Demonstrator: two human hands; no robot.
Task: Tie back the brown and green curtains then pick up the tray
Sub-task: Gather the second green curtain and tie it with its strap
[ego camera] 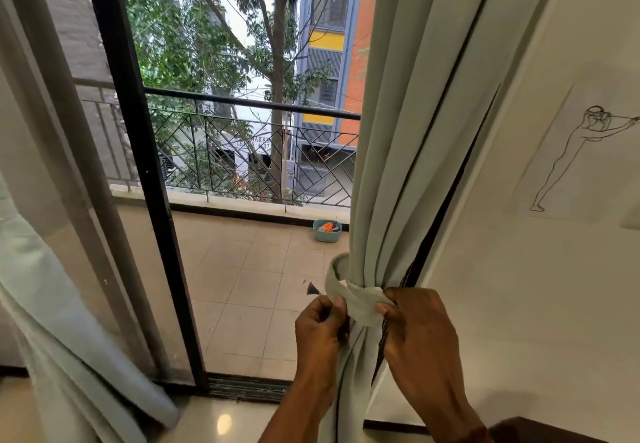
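A teal tub [327,230] is set on the balcony tiles [249,269] near the railing [252,152]; a line drawing [581,155] is hung on the wall [519,304].

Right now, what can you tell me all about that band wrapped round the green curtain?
The band is a soft, wrinkled strip of pale green cloth, the same colour as the green curtain. It wraps round the gathered curtain low down, beside the wall, with one fold looping up on the left. The left hand pinches its left side, the right hand its right.
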